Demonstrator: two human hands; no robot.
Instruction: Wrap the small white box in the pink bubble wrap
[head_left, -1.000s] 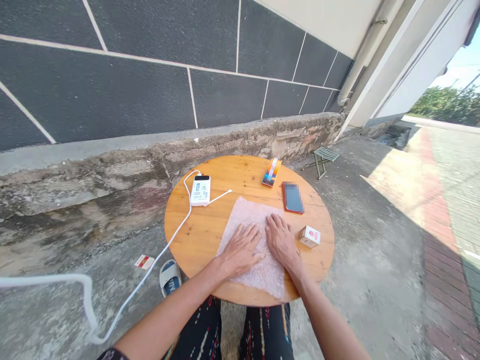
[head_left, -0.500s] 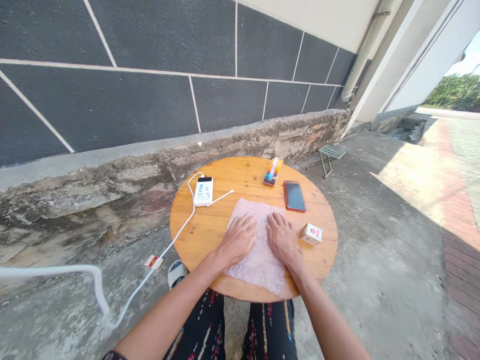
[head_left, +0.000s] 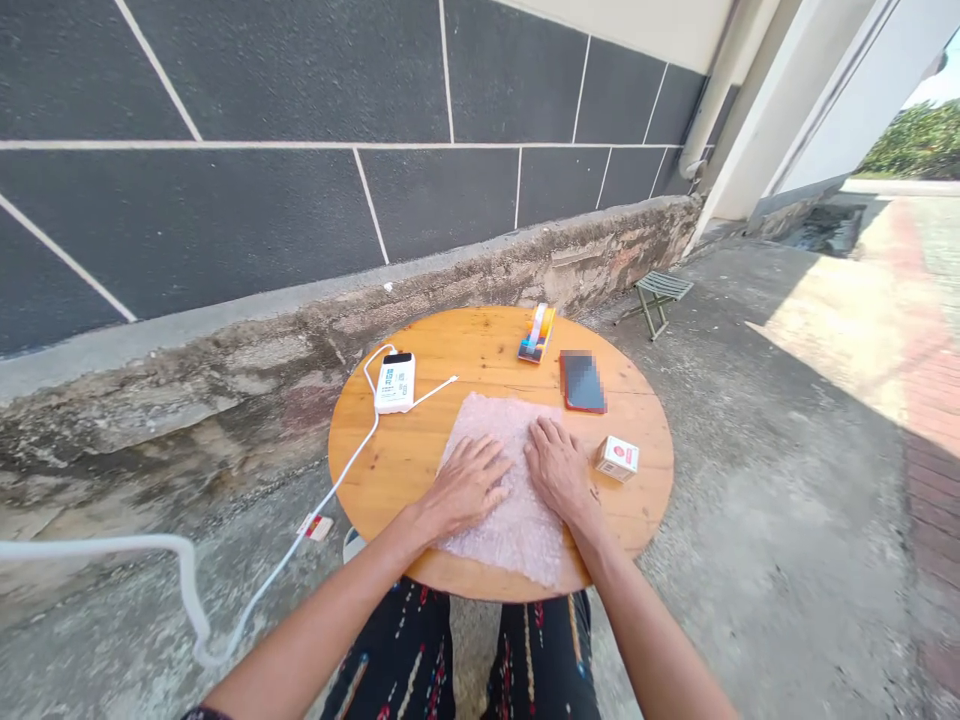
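Observation:
A pinkish sheet of bubble wrap [head_left: 510, 545] lies spread on the round wooden table [head_left: 405, 470]. My left hand [head_left: 469, 485] rests palm down on its left part, fingers stretched and spread. On the right part, my right hand [head_left: 556, 465] lies flat with its fingers extended. To the right of that hand stands a small white box [head_left: 618, 458] with a red mark. Behind the box lies a dark phone with a red edge [head_left: 583, 382]. A tape dispenser [head_left: 536, 334] with an orange roll sits near the table's far edge.
A white power bank [head_left: 396, 384] with a white cable [head_left: 341, 480] lies at the table's left; the cable runs off past the edge. A folding stool [head_left: 656, 298] stands on the concrete behind right. A tiled wall [head_left: 262, 210] rises behind the table.
My left hand has shifted slightly left on the bubble wrap and its fingers are spread wider. My right hand stays nearly in place. The view has turned slightly.

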